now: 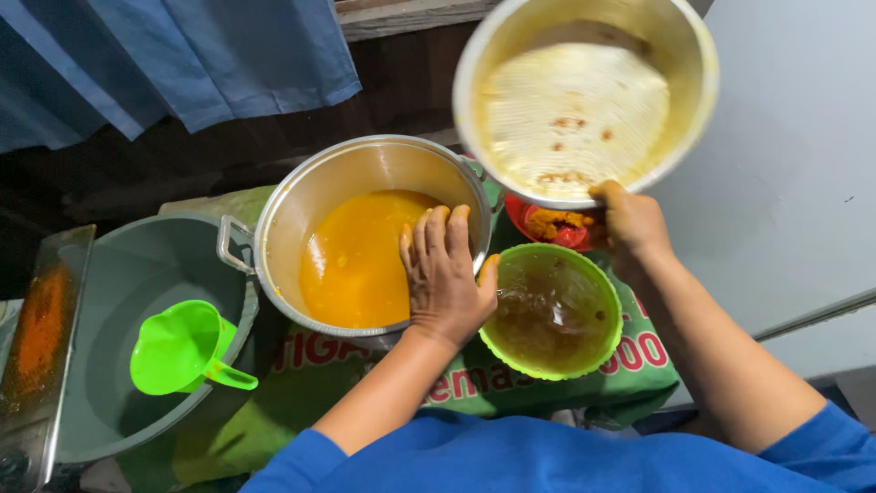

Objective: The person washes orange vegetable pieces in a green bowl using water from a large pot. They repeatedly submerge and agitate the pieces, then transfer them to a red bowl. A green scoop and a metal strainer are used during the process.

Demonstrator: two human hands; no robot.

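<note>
— Where were the hands?

— The left hand (444, 278) lay flat, fingers together, over the near rim of the big metal pot (301, 196), fingertips reaching in above the orange liquid (360, 260), thumb hanging outside toward the green bowl (551, 310). The right hand (631, 224) pinched the lower edge of the metal bowl (584, 96), thumb over the rim, and held it up, tilted, its smeared inside facing the camera.

— How tight was it around the pot?

— Tight. The green bowl of brownish liquid stood just beside the pot, the left thumb between the two rims. A small red bowl (547, 228) sat behind it, partly hidden under the raised bowl. On the other side, the pot's handle reached over the edge of a grey tub (109, 274) holding a green scoop (178, 347).

— Any open room?

— The pale flat surface (794, 183) on the right, past the right forearm. On the far left ran a metal tray (41, 338) with orange powder; behind hung blue cloth (182, 55). Everything stood on a green printed sack (639, 365).
</note>
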